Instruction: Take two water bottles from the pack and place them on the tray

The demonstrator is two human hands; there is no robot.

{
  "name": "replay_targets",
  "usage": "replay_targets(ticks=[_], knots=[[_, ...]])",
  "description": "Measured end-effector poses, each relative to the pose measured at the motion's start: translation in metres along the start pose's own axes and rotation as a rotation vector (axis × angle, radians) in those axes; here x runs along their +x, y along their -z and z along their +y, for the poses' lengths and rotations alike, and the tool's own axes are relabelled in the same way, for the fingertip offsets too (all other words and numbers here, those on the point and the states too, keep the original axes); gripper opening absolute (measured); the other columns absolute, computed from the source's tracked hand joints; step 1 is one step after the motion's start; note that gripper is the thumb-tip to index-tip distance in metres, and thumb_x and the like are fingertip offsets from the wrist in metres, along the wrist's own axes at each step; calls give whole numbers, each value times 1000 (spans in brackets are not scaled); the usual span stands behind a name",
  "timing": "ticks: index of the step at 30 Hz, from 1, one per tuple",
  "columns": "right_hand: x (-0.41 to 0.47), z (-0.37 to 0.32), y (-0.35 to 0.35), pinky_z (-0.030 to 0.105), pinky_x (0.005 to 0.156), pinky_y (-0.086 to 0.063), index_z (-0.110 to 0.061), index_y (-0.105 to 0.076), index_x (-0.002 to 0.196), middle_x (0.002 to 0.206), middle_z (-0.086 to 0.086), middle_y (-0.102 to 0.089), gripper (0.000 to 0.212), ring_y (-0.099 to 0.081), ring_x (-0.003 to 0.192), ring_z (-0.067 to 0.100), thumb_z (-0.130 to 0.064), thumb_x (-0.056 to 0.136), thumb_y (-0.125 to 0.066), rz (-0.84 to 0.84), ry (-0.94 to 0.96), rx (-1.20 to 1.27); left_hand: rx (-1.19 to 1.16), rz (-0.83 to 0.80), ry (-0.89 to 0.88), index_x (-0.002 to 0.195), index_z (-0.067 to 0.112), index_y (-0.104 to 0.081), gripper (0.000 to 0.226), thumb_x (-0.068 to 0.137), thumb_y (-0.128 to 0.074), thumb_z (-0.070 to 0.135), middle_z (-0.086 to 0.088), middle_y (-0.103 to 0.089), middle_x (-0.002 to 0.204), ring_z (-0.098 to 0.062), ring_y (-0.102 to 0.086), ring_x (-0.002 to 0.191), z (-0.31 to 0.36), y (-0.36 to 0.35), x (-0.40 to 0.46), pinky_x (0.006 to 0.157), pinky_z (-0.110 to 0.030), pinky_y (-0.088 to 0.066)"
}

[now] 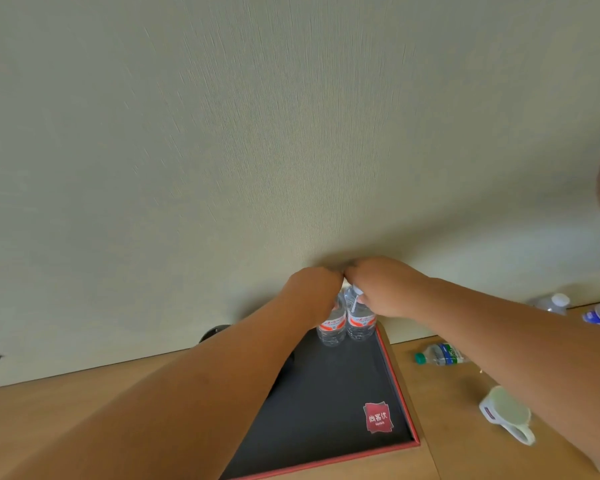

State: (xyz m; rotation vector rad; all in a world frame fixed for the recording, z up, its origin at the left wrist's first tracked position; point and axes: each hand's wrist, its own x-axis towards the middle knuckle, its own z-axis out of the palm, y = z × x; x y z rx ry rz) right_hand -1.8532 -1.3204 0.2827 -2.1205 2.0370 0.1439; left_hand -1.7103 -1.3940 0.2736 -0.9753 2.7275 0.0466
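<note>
Though standing upright and touching each other in the far right corner of the tray (400, 386), on the bench (447, 410) against the wall (222, 133), not yet let go: left bottle (331, 337) clamped at the top by the curled fingers of the left hand (314, 289), right bottle (359, 336) pinched at the neck by the fingers of the right hand (378, 285). Could topple together if released with a sideways drag, being tall, narrow and pressed close. Red-and-white labels (361, 320) on both, print too small to read. Near the tray's near right corner, a red badge (378, 417) reading "尚客优", with a small unclear word beneath.
</note>
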Motion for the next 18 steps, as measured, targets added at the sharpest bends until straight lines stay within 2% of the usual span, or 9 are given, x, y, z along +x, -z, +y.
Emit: replay_targets(ticks=[5,9,11,14,16,18], knots=[[-1,-1,-1,29,71,-37,-8,-64,112,102,8,-63,16,-54,83,23,-7,96,-59,4,-12,-18,-11,5,15,132,6,-60,28,104,-59,10,-14,-70,126,-34,-68,116,1,-5,-2,92,-39,-55],[-6,-6,-6,29,69,-39,-9,-62,122,112,7,-68,26,-63,88,24,-9,97,-61,-6,-76,-18,-36,-10,67,139,7,-55,35,105,-59,14,-12,-70,126,-31,-69,114,6,-3,-10,88,-36,-53],[-11,-12,-2,30,70,-40,-13,-60,128,117,6,-67,33,-68,99,27,-18,96,-64,0,-72,-15,-18,-2,59,145,9,-50,45,102,-62,15,-11,-69,127,-31,-69,115,4,-3,-19,90,-37,-54],[-21,-23,9,31,76,-47,-16,-56,133,122,6,-66,44,-68,108,28,-37,95,-64,35,-94,-10,68,48,82,146,10,-46,51,100,-65,22,-9,-68,128,-29,-68,115,0,-3,-38,90,-35,-52],[-29,-30,16,36,87,-52,-15,-54,136,125,8,-64,51,-66,113,30,-47,97,-58,46,-127,-53,197,172,57,146,7,-44,52,100,-62,24,-9,-66,129,-28,-66,116,-6,-1,-53,89,-34,-47],[-38,-34,21,40,94,-52,-15,-53,138,128,8,-63,56,-63,117,30,-54,98,-52,22,-189,-62,254,187,62,142,7,-49,44,101,-56,22,-10,-64,133,-29,-62,123,-15,4,-69,107,-38,-42]])
